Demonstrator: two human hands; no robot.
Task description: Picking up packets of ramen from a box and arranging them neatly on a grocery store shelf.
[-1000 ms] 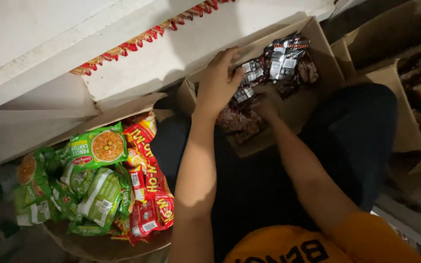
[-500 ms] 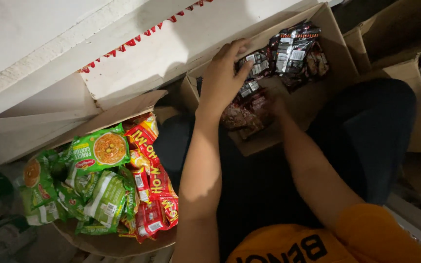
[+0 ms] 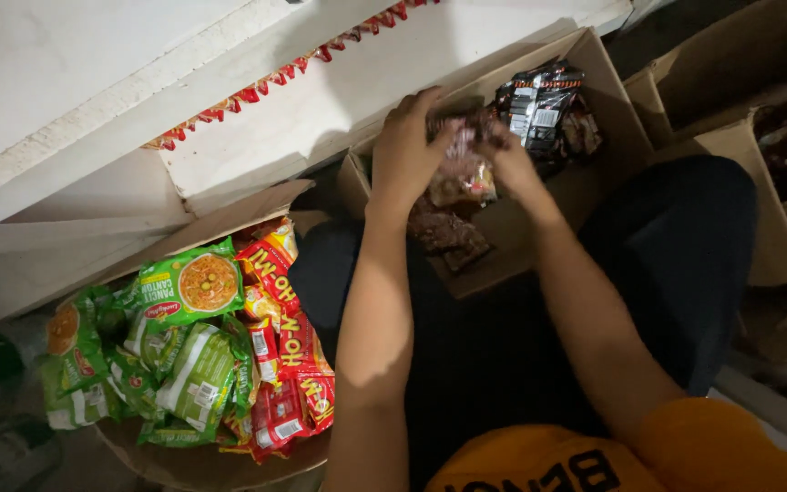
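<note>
Hands meet inside cardboard box (image 3: 594,82): left hand (image 3: 407,150) and right hand (image 3: 507,159) both grip dark snack packets (image 3: 462,169). Green and red noodle packs (image 3: 202,346) lie in a box well apart, at left.

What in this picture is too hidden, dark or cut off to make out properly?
- Head view: whatever lies deep in the cardboard box is hidden by the left hand, the right hand and shadow.
- Packet between the hands: mostly covered by fingers, so its kind is unclear.
- Second box at right: cut off by the frame edge, contents dark.
- Green noodle packets: the lowest ones are buried under others.
</note>
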